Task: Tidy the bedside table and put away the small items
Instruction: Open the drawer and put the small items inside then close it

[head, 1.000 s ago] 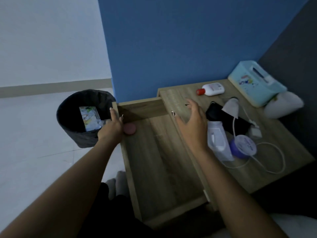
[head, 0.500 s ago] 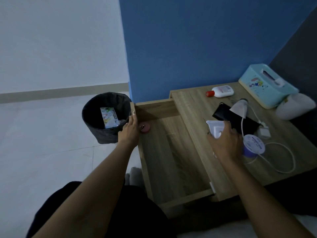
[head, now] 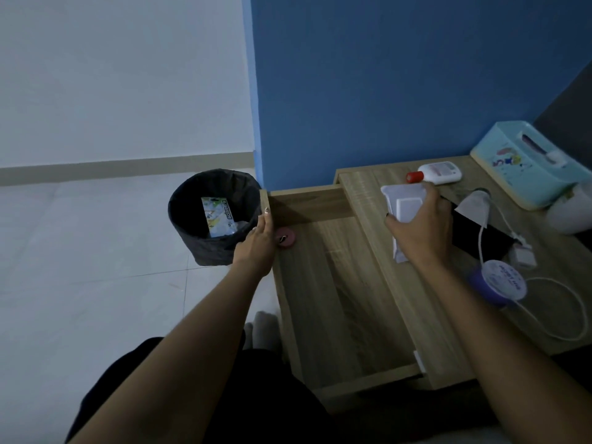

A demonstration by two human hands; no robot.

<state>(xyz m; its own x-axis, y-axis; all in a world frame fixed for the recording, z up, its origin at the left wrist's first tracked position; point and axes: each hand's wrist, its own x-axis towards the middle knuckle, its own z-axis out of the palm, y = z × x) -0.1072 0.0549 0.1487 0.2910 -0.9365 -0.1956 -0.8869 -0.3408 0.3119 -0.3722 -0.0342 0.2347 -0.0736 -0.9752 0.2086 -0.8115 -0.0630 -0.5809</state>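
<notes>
The wooden bedside table point(head: 384, 187) has its drawer point(head: 333, 302) pulled wide open. My left hand point(head: 256, 248) grips the drawer's left front edge. A small pink round thing point(head: 286, 238) lies inside the drawer beside that hand. My right hand point(head: 423, 229) holds a white plastic packet point(head: 402, 203) above the tabletop's left edge. On the table lie a white bottle with a red cap point(head: 439, 173), a black flat item point(head: 480, 232), a purple-lidded round tub point(head: 499, 282) and a white cable with a plug point(head: 544, 302).
A black bin point(head: 214, 216) with a printed wrapper inside stands on the pale floor left of the drawer. A light blue tissue box point(head: 525, 161) and a white rounded object point(head: 570, 209) sit at the table's far right. The blue wall rises behind.
My right hand has lifted the white packet off the table and carried it left toward the drawer. My left hand stays on the drawer edge. The camera turned left.
</notes>
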